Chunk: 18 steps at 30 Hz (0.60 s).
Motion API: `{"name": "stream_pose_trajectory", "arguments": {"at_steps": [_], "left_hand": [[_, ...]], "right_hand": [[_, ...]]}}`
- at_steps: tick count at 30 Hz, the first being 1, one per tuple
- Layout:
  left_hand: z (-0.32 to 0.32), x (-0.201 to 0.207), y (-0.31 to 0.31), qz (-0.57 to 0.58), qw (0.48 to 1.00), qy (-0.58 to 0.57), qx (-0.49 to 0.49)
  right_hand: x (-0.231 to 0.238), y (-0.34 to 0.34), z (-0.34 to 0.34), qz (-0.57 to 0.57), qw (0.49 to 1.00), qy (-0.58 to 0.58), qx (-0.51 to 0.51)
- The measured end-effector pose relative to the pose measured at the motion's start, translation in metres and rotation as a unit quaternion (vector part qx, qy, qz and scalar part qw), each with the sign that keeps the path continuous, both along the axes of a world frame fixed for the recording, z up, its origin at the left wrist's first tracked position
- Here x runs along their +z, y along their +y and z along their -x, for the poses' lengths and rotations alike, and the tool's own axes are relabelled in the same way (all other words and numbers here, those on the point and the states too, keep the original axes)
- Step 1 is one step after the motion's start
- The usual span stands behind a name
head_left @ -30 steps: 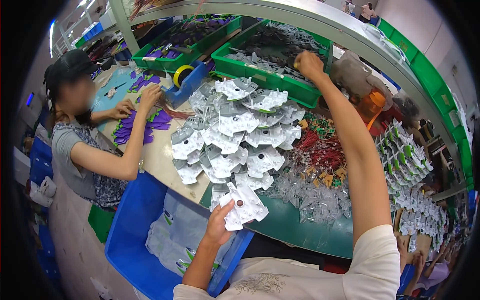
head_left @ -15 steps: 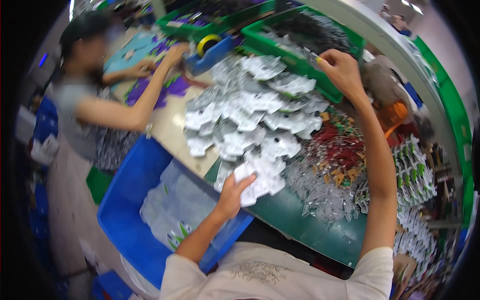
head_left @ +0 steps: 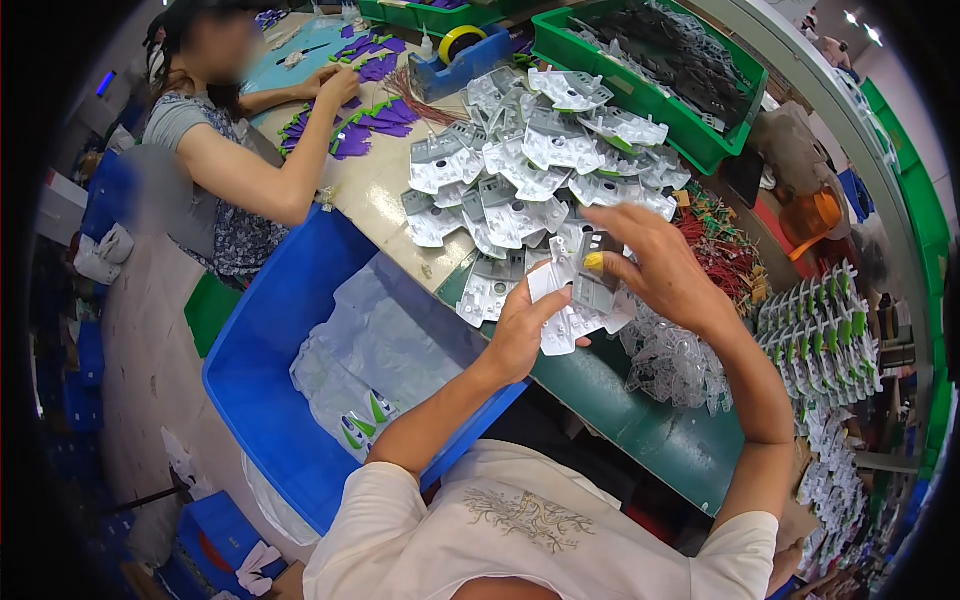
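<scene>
Bench (head_left: 375, 195) top is pale on L, dk green on R & nearer. White shells (head_left: 558, 150) heaped across both; clear parts (head_left: 672, 365) on the green, red wires (head_left: 718, 250) just beyond. On pale: purple pcs (head_left: 385, 118), blue mat (head_left: 285, 68) farther L, tape dispenser (head_left: 455, 75) btwn purple & green bin (head_left: 695, 145) behind shells.

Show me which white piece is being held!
The white piece in the left hand; the heaped white pieces beyond it lie unheld.
</scene>
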<state>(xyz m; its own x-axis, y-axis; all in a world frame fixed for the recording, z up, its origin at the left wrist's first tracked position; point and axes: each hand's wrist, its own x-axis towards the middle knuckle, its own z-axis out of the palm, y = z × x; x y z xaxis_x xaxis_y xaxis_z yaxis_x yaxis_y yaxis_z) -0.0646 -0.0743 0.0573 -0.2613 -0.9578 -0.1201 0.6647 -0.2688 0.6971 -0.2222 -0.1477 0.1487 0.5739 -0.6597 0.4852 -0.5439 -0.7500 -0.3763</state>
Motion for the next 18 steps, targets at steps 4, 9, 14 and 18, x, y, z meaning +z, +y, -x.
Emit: {"name": "stream_pose_trajectory", "arguments": {"at_steps": [4, 9, 14, 18], "left_hand": [[-0.004, -0.003, 0.003, -0.018, 1.000, -0.011, 0.015], [-0.005, 0.000, 0.004, 0.001, 0.998, -0.052, 0.036], [-0.007, -0.004, 0.011, 0.086, 0.982, -0.155, 0.065], [-0.001, -0.011, 0.008, 0.113, 0.959, -0.228, 0.121]], "right_hand": [[0.003, 0.004, 0.007, -0.203, 0.979, -0.023, 0.023], [-0.009, 0.012, -0.006, -0.257, 0.942, -0.214, -0.031], [-0.025, 0.016, -0.017, -0.113, 0.975, -0.186, -0.034], [-0.029, 0.003, -0.008, -0.360, 0.924, -0.126, -0.037]]}}
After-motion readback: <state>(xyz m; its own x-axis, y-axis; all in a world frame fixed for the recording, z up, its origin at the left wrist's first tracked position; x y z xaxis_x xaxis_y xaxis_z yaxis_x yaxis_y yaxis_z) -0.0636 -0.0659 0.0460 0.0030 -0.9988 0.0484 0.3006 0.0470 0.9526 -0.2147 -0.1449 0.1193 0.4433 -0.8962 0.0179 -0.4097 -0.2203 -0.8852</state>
